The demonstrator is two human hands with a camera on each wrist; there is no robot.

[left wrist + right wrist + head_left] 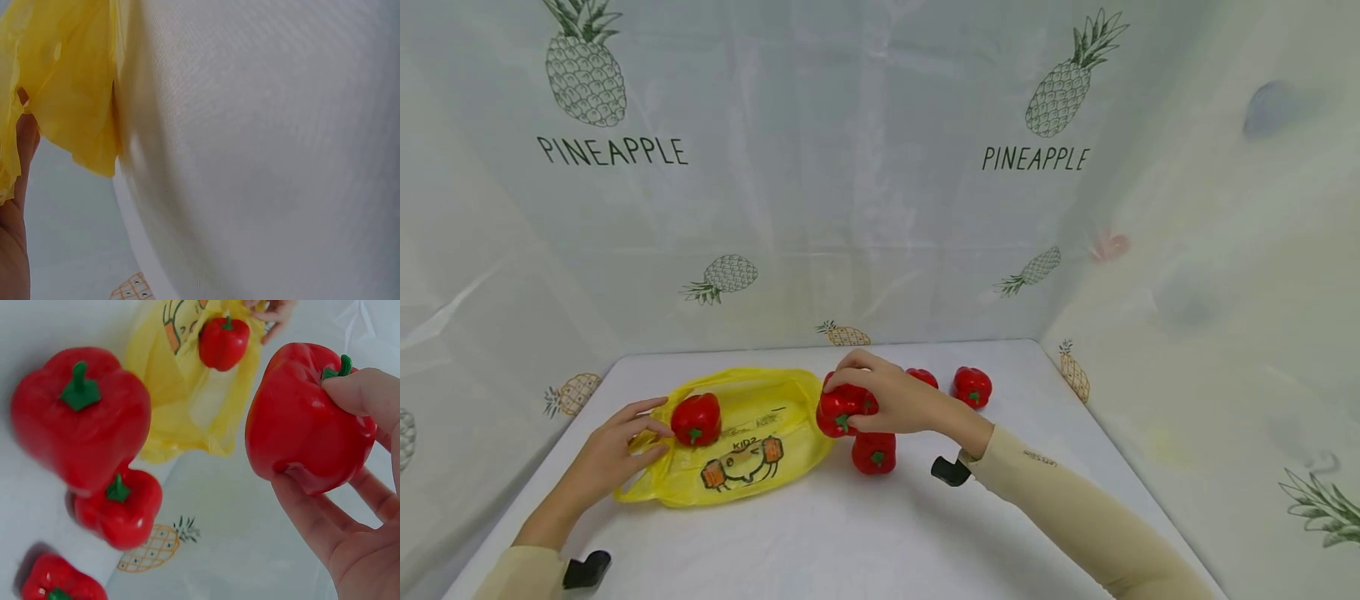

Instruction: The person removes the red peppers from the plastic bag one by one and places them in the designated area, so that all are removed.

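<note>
My right hand curls its fingers round a red pepper; my left hand pinches the yellow bag. I read "KIDS" there and "PINEAPPLE" on the backdrop.

A glossy red pepper with a green stem is held just above the tabletop at the open edge of a flat yellow bag, where another pepper sits.

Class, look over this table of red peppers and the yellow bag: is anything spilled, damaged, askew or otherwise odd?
Nothing stands out. One pepper lies on the flat yellow bag, the right hand holds another, and the rest sit intact on the table.
</note>
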